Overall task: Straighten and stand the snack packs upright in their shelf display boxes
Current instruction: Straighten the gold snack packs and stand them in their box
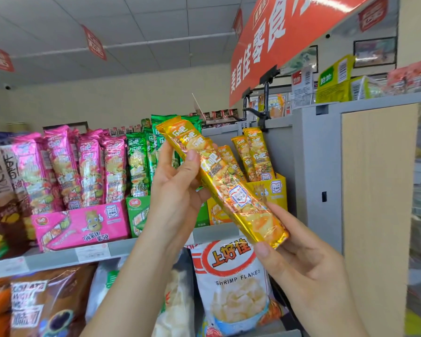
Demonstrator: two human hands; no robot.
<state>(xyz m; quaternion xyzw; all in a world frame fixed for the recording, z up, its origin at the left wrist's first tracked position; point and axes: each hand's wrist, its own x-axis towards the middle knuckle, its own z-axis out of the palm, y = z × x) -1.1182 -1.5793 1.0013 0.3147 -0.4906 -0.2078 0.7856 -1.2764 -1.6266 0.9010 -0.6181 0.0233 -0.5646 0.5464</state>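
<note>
Left hand (180, 183) grips yellow packs (231, 190) high, right hand (304, 261) pinches bottom end. Looks light, slick, crushable; hold the ends.

The yellow display box (276, 190), center right, is mostly hidden behind the gold packs (229, 186); left hand (178, 190) covers part of the green box (137, 215). Shelf price tags (91, 252) are unreadably tiny, red banner (277, 45) cut off up top.
</note>
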